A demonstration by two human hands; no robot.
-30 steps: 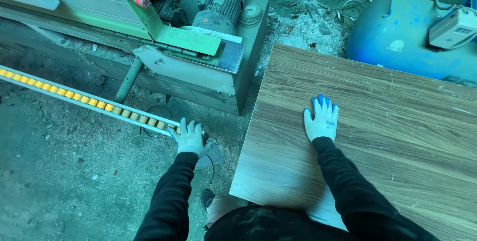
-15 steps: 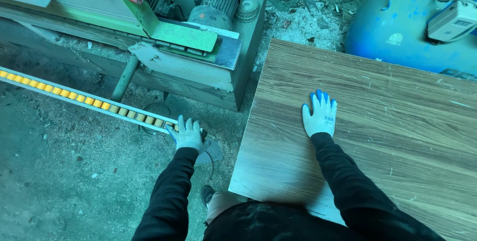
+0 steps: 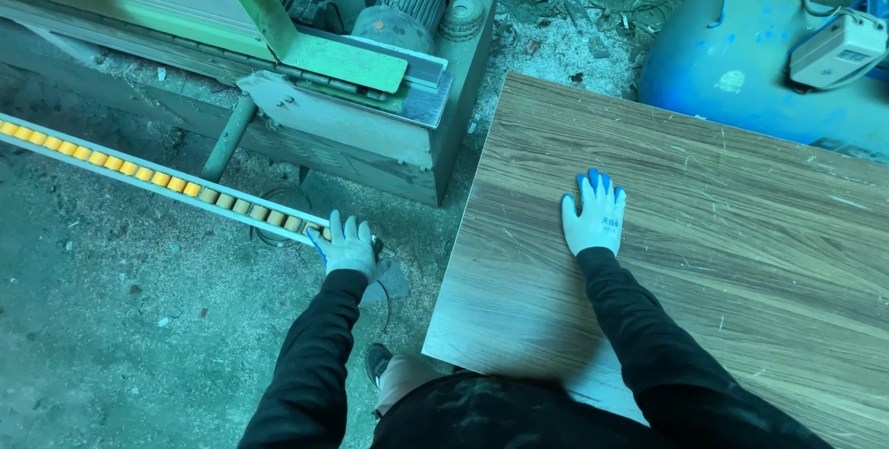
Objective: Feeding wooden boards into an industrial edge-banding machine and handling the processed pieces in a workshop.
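The gloved right hand [image 3: 594,216] lies flat, fingers spread, on the smooth wood-grain laminate panel [image 3: 704,255]. The gloved left hand [image 3: 348,243] seems to close over the end of the yellow-wheeled roller rail [image 3: 157,177], above the sawdust-strewn floor [image 3: 111,338].

Round pale label [image 3: 729,81] on the blue tank [image 3: 732,51], upper right.

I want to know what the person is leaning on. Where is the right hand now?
In the head view, the right hand lies flat, fingers spread, on the wood-grain board, right of centre, near the board's left edge.
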